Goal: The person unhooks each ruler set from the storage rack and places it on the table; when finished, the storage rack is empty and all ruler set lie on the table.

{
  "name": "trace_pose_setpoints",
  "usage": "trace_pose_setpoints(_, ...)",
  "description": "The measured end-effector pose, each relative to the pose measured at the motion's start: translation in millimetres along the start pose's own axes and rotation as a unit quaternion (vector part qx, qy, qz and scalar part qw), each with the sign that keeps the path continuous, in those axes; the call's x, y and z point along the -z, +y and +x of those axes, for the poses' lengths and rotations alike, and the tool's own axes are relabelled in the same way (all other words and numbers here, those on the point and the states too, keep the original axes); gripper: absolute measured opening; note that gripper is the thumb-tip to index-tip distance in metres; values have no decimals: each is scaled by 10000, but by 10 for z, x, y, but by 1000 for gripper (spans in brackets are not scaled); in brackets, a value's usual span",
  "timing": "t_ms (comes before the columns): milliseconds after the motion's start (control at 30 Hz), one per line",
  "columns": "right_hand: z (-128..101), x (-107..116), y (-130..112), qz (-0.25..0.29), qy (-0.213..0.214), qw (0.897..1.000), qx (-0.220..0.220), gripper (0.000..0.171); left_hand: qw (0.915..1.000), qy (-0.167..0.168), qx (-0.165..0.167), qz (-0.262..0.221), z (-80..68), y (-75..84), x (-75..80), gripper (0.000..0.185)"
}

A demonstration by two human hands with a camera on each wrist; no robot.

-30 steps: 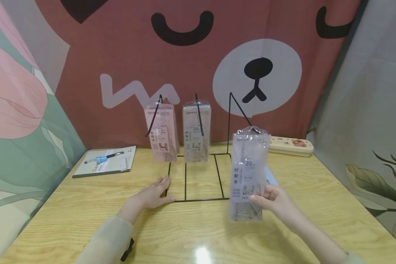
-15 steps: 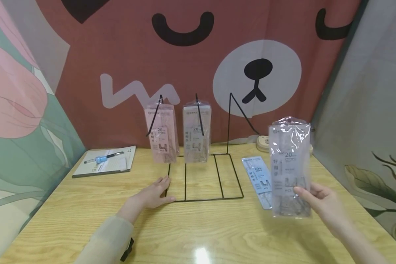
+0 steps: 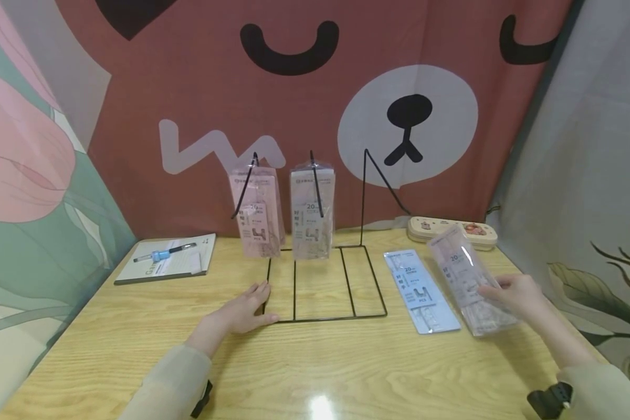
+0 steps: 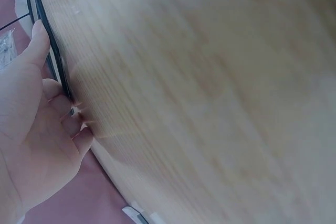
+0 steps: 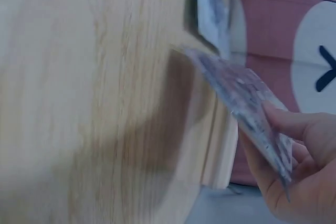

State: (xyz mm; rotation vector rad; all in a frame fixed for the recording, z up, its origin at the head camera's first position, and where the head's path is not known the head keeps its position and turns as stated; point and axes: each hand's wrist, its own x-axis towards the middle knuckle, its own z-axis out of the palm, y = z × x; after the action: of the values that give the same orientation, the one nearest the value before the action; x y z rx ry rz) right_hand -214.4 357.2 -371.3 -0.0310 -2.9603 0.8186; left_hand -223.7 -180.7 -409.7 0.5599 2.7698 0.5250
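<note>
My right hand (image 3: pixel 517 294) pinches a pale purple flat plastic packet (image 3: pixel 459 262) by its right edge, thumb on top. The packet is tilted low over the table's right side, its near end apart from the table in the right wrist view. A similar blue packet (image 3: pixel 420 291) lies flat just left of it. My left hand (image 3: pixel 241 309) rests on the left front corner of a black wire rack (image 3: pixel 325 318), thumb along the front rod. From the rack's left and middle hooks hang pink packets (image 3: pixel 257 216) and grey-white packets (image 3: pixel 312 216). Its right hook (image 3: pixel 388 181) carries nothing.
A cream pencil case (image 3: pixel 425 227) with printed pictures stands at the back right. On the back left, a notebook (image 3: pixel 136 265) bears a blue and black pen (image 3: pixel 165 253) and a small whitish block (image 3: pixel 195 262). Patterned cloth (image 3: pixel 215 87) hangs behind the table.
My right hand has carried the purple packet off the right hook, rightward and down, tilting it toward the table beside the blue packet. The left hand has stayed on the rack.
</note>
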Motion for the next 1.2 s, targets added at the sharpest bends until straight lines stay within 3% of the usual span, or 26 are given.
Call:
trace_pose_setpoints(167,195,-78,39,-282,-359,9988,-150,44,10000,-2,-1,32,2,-2,2,82)
trace_pose_setpoints(467,241,-132,-40,-616,-213,9976,-248,34,10000,12,-28,29,7,10,7,81)
trace_pose_setpoints(567,226,-174,-92,-846,-109,9960,-266,42,10000,14,-14,24,2,7,6,82)
trace_pose_setpoints(667,238,-224,-191,-986,33,9951,-20,56,10000,21,-15,44,2,-2,1,82)
trace_pose_setpoints(900,331,-412,-734,-46,20,9970,772,65,9999,60,-57,77,-1,-19,-11,82)
trace_pose_setpoints(1033,379,-556,-1078,671,-103,9877,1409,62,9999,62,-63,70,1,-20,-13,81)
trace_pose_setpoints(1200,470,-809,-1376,1302,-528,9736,1800,58,10000,37,-15,88,1,-14,-11,81)
